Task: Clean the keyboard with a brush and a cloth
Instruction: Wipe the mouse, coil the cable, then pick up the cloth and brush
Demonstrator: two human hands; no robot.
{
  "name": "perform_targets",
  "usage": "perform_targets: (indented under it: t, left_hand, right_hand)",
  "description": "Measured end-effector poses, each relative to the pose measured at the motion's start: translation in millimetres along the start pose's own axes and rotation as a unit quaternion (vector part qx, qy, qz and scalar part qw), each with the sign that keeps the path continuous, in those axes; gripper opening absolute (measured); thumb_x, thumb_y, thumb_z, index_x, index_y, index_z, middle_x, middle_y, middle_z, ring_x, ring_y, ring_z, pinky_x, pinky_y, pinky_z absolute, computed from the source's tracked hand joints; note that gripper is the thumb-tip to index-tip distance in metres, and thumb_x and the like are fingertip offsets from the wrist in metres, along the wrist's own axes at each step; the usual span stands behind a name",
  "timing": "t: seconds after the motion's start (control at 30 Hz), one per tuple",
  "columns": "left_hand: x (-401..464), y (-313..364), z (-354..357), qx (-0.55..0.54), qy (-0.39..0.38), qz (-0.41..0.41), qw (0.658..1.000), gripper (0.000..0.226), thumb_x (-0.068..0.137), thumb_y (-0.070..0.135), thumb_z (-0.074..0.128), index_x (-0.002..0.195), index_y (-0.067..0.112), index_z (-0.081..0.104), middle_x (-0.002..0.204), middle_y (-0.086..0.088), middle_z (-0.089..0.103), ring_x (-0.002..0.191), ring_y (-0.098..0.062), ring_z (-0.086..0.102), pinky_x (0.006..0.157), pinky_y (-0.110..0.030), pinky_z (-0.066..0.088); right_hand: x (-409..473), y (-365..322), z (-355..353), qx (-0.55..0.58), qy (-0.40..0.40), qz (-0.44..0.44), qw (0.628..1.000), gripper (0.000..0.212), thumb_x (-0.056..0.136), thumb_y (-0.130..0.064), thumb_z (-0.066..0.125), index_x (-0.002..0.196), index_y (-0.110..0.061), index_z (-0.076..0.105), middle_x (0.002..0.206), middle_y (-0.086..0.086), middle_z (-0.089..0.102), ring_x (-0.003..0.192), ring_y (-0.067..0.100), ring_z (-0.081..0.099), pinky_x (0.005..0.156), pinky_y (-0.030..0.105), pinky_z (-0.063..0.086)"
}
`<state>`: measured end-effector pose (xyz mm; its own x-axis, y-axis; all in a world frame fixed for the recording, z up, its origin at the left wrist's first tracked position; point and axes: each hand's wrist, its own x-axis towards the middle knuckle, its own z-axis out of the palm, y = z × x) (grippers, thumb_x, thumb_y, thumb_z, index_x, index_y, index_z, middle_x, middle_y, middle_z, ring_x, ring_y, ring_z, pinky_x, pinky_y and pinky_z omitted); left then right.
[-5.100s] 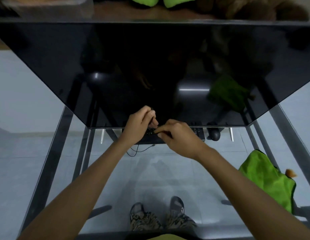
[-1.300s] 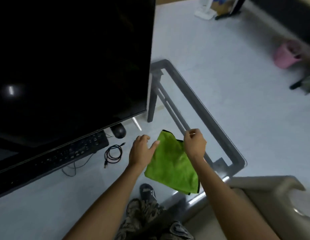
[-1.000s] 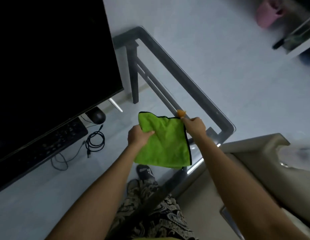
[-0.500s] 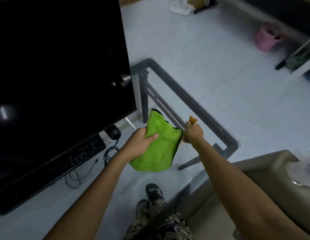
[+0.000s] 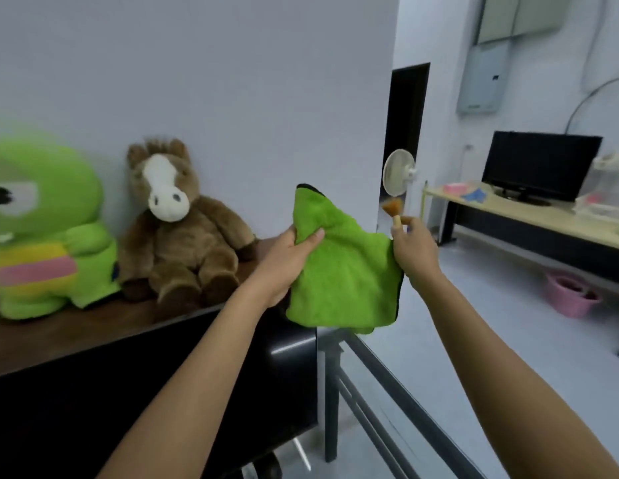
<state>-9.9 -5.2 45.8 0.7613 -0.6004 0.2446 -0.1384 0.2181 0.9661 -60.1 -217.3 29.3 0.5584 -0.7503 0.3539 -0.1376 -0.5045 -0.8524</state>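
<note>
Green cloth [image 5: 342, 271] in both hands' grip, brush [image 5: 394, 210] in right hand [image 5: 413, 250], left hand [image 5: 287, 254]

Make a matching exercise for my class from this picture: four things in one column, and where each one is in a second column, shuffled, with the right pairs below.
Things
1. green cloth
2. brush
3. brown horse toy
4. pink basket

Places
A. on the floor under the far desk
B. sitting on the wooden shelf by the wall
C. sticking up from the right hand alone
D. held up between the left hand and the right hand

Pairs: 1-D, 2-C, 3-B, 4-A
</note>
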Motion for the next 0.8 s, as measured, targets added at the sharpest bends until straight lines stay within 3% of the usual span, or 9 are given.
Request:
perform_targets:
  t: [0.13,0.27,0.33,0.4,0.47,0.53,0.67,0.73,0.8]
  left_hand:
    - [52,19,-15,-0.030,0.047,-0.002,0.998,0.015,0.097,0.017,0.052,0.109,0.012,0.059,0.100,-0.003,0.070,0.085,-0.013,0.069,0.077,-0.029,0.057]
    - [89,-9,-42,-0.072,0.129,-0.065,0.987,0.031,0.098,0.014,0.050,0.124,-0.001,0.052,0.115,-0.017,0.064,0.088,-0.023,0.065,0.086,-0.041,0.052]
    - [99,-30,-58,-0.065,0.167,-0.098,0.979,0.031,0.097,0.012,0.050,0.125,-0.003,0.051,0.114,-0.018,0.062,0.084,-0.024,0.063,0.080,-0.040,0.054]
    - [108,-51,-73,-0.021,0.196,-0.143,0.970,0.029,0.096,0.010,0.053,0.121,-0.005,0.054,0.112,-0.017,0.062,0.085,-0.026,0.063,0.075,-0.037,0.055]
    - [119,-68,-87,0.117,0.210,-0.193,0.951,0.035,0.093,0.016,0.060,0.120,-0.006,0.057,0.121,-0.016,0.061,0.101,-0.028,0.062,0.088,-0.036,0.051]
    - [122,-72,-91,0.355,0.227,-0.207,0.883,0.054,0.092,0.030,0.060,0.134,-0.001,0.048,0.136,-0.016,0.053,0.120,-0.029,0.055,0.099,-0.032,0.042]
    - [108,-59,-60,0.610,0.261,-0.127,0.738,0.065,0.100,0.015,0.036,0.148,-0.005,-0.003,0.155,-0.026,0.015,0.142,-0.040,0.020,0.112,-0.045,0.026]
    - [109,-69,-54,0.696,0.157,-0.109,0.692,0.074,0.100,0.036,0.036,0.150,0.006,-0.009,0.158,-0.021,-0.010,0.146,-0.037,-0.007,0.117,-0.049,0.003]
    - [110,-80,-57,0.714,0.021,-0.155,0.682,0.080,0.096,0.058,0.029,0.151,0.017,-0.013,0.156,-0.014,-0.025,0.144,-0.033,-0.021,0.115,-0.049,-0.010]
  right_hand:
    - [30,-31,16,-0.012,0.005,-0.043,0.999,0.029,0.099,-0.024,0.042,0.122,-0.011,0.054,0.122,0.015,0.059,0.113,0.033,0.053,0.075,0.032,0.031]
    - [46,-38,41,-0.007,-0.016,-0.037,0.999,0.027,0.099,-0.020,0.040,0.122,-0.011,0.051,0.108,0.015,0.062,0.099,0.032,0.055,0.071,0.032,0.032]
    - [51,-35,54,-0.007,-0.036,-0.031,0.999,0.027,0.099,-0.020,0.041,0.122,-0.011,0.051,0.094,0.010,0.059,0.086,0.027,0.053,0.068,0.032,0.035]
    - [55,-26,66,-0.013,-0.053,-0.025,0.998,0.026,0.100,-0.021,0.039,0.122,-0.012,0.050,0.089,0.005,0.054,0.079,0.023,0.050,0.063,0.032,0.035]
    - [59,-16,76,-0.022,-0.066,-0.019,0.997,0.026,0.100,-0.020,0.038,0.122,-0.013,0.051,0.088,0.003,0.053,0.077,0.022,0.050,0.061,0.032,0.034]
    - [63,-9,84,-0.032,-0.078,-0.014,0.996,0.028,0.097,-0.018,0.038,0.120,-0.013,0.053,0.091,0.004,0.056,0.079,0.022,0.050,0.062,0.031,0.035]
    - [70,5,101,-0.094,-0.130,-0.044,0.986,0.032,0.096,-0.025,0.042,0.106,-0.011,0.069,0.096,0.010,0.070,0.086,0.027,0.059,0.065,0.029,0.039]
    - [68,17,113,-0.108,-0.152,-0.041,0.982,0.032,0.094,-0.035,0.051,0.088,-0.014,0.075,0.071,0.006,0.067,0.069,0.022,0.058,0.053,0.027,0.037]
    - [63,29,123,-0.129,-0.149,-0.032,0.980,0.037,0.089,-0.041,0.059,0.071,-0.010,0.071,0.058,0.004,0.059,0.061,0.021,0.057,0.051,0.030,0.037]
